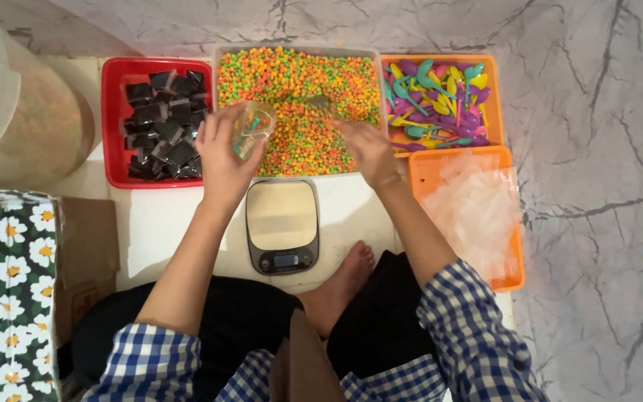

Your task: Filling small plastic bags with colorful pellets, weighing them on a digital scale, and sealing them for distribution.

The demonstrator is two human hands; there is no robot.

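Observation:
My left hand [221, 152] holds a small clear plastic cup [251, 127] tilted over the grey tray of small orange, green and yellow pieces [303, 89]. My right hand [368, 151] reaches over the same tray and grips a scoop [323, 104] whose head is among the coloured pieces. A small digital kitchen scale [282, 225] sits on the white mat just below both hands, with nothing on its plate.
A red tray of small black packets [159, 123] stands at the left. At the right are an orange tray of coloured plastic spoons [437, 100] and an orange tray of clear plastic bags [474, 212]. A large clear container [16, 119] and a flowered box [5, 290] stand at the far left.

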